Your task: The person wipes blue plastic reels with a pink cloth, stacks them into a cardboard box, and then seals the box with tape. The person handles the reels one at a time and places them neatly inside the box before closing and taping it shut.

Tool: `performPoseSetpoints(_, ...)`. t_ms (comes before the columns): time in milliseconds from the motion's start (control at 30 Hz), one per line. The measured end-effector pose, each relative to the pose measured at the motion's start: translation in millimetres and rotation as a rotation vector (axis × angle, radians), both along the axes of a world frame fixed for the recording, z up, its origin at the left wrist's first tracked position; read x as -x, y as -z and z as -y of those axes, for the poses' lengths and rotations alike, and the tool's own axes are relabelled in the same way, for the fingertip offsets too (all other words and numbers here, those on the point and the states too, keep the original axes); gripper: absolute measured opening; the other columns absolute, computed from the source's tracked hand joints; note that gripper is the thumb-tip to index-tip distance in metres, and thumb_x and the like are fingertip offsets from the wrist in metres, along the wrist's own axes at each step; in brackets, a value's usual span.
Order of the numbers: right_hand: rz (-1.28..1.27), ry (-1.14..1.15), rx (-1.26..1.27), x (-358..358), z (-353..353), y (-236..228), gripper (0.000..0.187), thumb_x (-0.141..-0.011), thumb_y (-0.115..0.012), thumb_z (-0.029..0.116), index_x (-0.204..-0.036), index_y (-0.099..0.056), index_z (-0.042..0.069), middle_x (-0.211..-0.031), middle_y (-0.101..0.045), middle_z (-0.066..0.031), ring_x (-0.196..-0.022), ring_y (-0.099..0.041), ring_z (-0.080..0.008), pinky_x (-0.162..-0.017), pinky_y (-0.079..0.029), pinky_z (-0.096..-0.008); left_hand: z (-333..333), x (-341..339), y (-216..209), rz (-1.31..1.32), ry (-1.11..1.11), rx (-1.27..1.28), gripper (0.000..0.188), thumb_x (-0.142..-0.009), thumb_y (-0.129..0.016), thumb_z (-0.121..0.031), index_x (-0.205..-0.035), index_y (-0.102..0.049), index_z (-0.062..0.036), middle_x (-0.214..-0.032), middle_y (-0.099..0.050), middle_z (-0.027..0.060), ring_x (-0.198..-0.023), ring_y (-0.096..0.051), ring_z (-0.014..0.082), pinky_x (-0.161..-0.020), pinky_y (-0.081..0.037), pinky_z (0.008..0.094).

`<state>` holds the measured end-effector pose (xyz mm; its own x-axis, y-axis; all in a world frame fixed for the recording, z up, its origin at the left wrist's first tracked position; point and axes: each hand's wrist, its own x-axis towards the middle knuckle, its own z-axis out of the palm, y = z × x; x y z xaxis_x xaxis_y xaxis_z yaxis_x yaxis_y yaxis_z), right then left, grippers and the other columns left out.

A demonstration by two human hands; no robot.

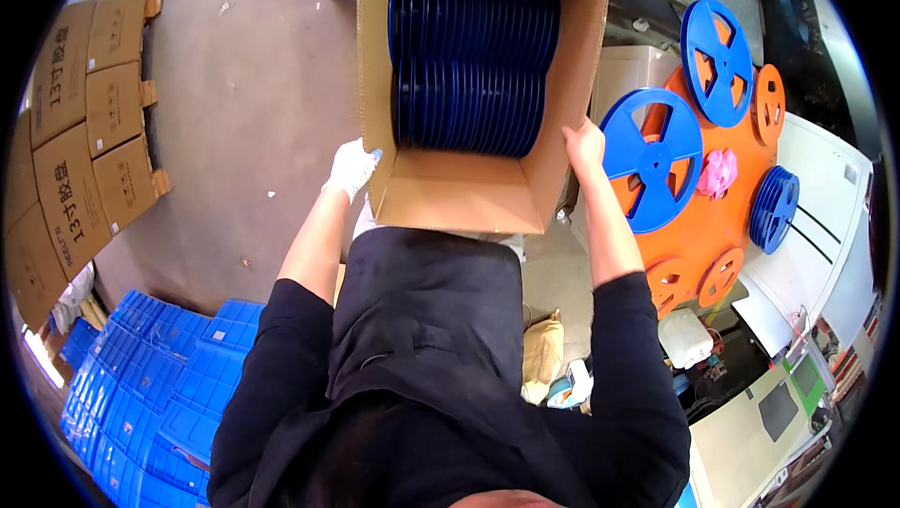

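An open cardboard box point(459, 191) is in front of me, between my two hands. Inside it, two rows of blue plastic reels point(469, 105) stand on edge, packed close together toward the far end. My left hand point(352, 167), in a white glove with a blue fingertip showing, grips the box's near left side. On the opposite side, my bare right hand point(585, 145) is closed on the right wall. The near end of the box has bare cardboard with no reels against it. Its underside is hidden.
Stacked cartons point(80, 171) stand on the left above blue plastic crates point(159, 395). To the right, an orange round table point(689, 231) carries large blue reels point(653, 159), smaller orange reels and a pink bundle point(717, 173). A tan sack point(542, 358) lies near my right side.
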<state>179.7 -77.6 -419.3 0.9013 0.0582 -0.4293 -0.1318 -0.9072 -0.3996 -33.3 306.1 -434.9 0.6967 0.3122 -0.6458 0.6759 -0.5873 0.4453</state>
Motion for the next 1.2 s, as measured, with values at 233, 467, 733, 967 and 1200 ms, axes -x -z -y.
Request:
performPoseSetpoints(233, 0.021, -0.058, 0.310, 97.3, -28.1, -8.5, 0.034, -0.087, -0.064, 0.024, -0.114, -0.064, 0.003, -0.090, -0.069, -0.0219, -0.082, -0.068, -0.0395, -0.073, -0.054, -0.0428, -4.6, 63.2, -13.2, 0.135, 0.222, -0.112, 0.030, -0.084, -0.057, -0.019, -0.112, -0.066, -0.0130, -0.093, -0.068, 0.0183, -0.083, -0.064, 0.0384, -0.076, -0.052, 0.0457)
performPoseSetpoints(467, -0.375, 0.347, 0.004, 282.1, 24.3, 10.1, 0.047, -0.085, -0.067, 0.021, -0.126, -0.058, 0.001, -0.114, -0.065, -0.0243, -0.110, -0.063, -0.0342, -0.095, -0.048, -0.0386, 53.8, 147.8, -13.4, -0.105, -0.423, 0.005, 0.032, -0.090, -0.061, -0.015, -0.122, -0.063, -0.0115, -0.103, -0.071, 0.0139, -0.095, -0.068, 0.0239, -0.086, -0.050, 0.0331)
performPoseSetpoints(733, -0.209, 0.081, 0.191, 182.5, 7.8, -70.0, 0.028, -0.080, -0.070, 0.024, -0.091, -0.066, -0.002, -0.079, -0.067, -0.0235, -0.076, -0.066, -0.0416, -0.070, -0.053, -0.0462, 4.9, 51.7, -92.8, -0.116, -0.223, 0.172, 0.032, -0.084, -0.064, -0.011, -0.115, -0.067, -0.0108, -0.099, -0.070, 0.0178, -0.094, -0.068, 0.0321, -0.083, -0.051, 0.0350)
performPoseSetpoints(967, -0.138, 0.226, 0.146, 257.1, 28.0, 32.9, 0.032, -0.086, -0.065, 0.027, -0.104, -0.066, -0.001, -0.083, -0.067, -0.0240, -0.079, -0.065, -0.0423, -0.072, -0.052, -0.0490, 50.3, 127.9, -7.4, -0.387, -0.418, 0.127, 0.039, -0.086, -0.059, -0.012, -0.125, -0.060, -0.0131, -0.095, -0.070, 0.0176, -0.090, -0.068, 0.0342, -0.079, -0.051, 0.0386)
performPoseSetpoints(1200, -0.028, 0.329, 0.225, 259.6, 13.8, 41.3, 0.027, -0.087, -0.064, 0.031, -0.096, -0.067, 0.006, -0.079, -0.068, -0.0195, -0.075, -0.065, -0.0407, -0.069, -0.052, -0.0489, 66.6, 142.2, 20.3, -0.090, -0.242, -0.195, 0.028, -0.088, -0.057, -0.019, -0.114, -0.062, -0.0106, -0.086, -0.068, 0.0209, -0.078, -0.065, 0.0412, -0.072, -0.051, 0.0441)
